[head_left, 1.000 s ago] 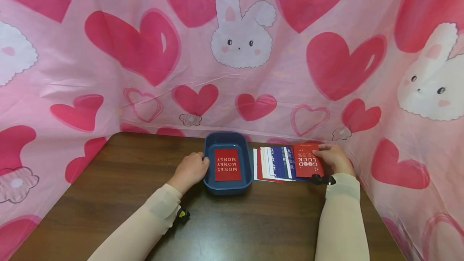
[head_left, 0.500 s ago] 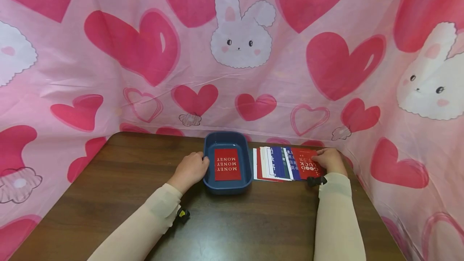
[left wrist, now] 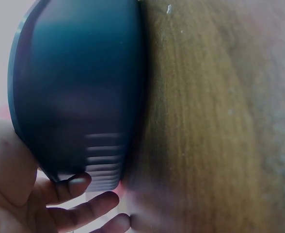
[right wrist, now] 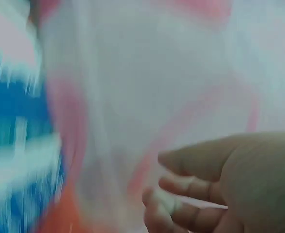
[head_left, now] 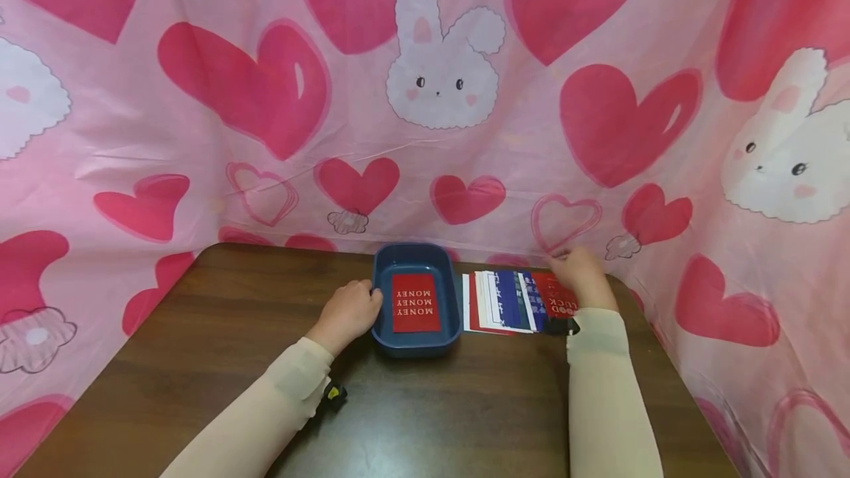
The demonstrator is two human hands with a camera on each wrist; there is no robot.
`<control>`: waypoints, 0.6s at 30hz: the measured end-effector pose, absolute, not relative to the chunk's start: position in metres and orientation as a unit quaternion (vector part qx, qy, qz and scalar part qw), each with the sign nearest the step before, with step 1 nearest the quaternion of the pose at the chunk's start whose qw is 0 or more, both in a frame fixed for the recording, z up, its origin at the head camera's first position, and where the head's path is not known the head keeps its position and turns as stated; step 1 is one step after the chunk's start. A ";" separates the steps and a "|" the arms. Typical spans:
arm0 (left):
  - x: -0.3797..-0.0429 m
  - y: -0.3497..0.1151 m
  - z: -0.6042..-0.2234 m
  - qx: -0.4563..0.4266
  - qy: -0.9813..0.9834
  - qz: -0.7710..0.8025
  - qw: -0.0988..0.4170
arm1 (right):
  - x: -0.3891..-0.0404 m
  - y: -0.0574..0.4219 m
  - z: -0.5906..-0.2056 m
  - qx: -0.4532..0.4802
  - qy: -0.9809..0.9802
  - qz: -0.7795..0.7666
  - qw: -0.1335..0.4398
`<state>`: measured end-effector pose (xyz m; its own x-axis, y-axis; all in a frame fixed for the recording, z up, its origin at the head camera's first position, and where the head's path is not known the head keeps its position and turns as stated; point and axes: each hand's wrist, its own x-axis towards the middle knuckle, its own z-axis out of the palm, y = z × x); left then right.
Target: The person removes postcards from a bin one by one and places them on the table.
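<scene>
A dark blue tray (head_left: 415,350) stands near the table's back edge, with a red envelope (head_left: 416,304) reading MONEY lying flat inside. My left hand (head_left: 350,313) grips the tray's left rim; the left wrist view shows its fingers against the ribbed outer wall. Right of the tray, a row of overlapping paper envelopes (head_left: 508,299) in white, red and blue is fanned out. At its right end lies a red GOOD LUCK envelope (head_left: 547,290), partly hidden by my right hand (head_left: 584,276). That hand is raised over it, fingers loosely bent and holding nothing in the right wrist view.
Brown wooden table (head_left: 425,411) extends in front of the tray and envelopes. A pink cloth (head_left: 465,153) with hearts and rabbits hangs close behind the table and along both sides. Each wrist carries a small black camera.
My right hand slid the GOOD LUCK envelope around at the row's right end, then let go and rose left and toward the back. The left hand and tray stayed in place.
</scene>
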<state>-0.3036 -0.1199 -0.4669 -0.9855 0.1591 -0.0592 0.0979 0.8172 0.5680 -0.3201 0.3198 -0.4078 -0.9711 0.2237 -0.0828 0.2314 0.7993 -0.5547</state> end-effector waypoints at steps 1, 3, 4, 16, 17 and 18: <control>-0.304 -0.120 -0.467 0.067 0.952 0.294 0.053 | -0.322 0.304 -0.402 0.091 0.951 -0.296 -0.001; -0.305 -0.120 -0.467 0.066 0.951 0.295 0.056 | -0.325 0.268 -0.391 0.037 0.951 -0.307 -0.001; -0.305 -0.120 -0.468 0.066 0.951 0.296 0.057 | -0.326 0.250 -0.386 0.014 0.948 -0.319 0.008; -0.303 -0.120 -0.465 0.067 0.950 0.299 0.060 | -0.347 0.096 -0.393 -0.065 0.967 -0.216 0.122; -0.303 -0.120 -0.464 0.067 0.950 0.299 0.061 | -0.349 0.090 -0.395 -0.069 0.972 -0.190 0.121; -0.303 -0.119 -0.464 0.068 0.950 0.299 0.062 | -0.351 0.084 -0.398 -0.070 0.976 -0.169 0.121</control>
<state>-0.3029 -0.1194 -0.4638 -0.9832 0.1656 -0.0770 0.0915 0.8115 0.5772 -0.3509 0.0843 -0.3984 -0.9608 -0.1782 -0.2124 -0.0962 0.9327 -0.3475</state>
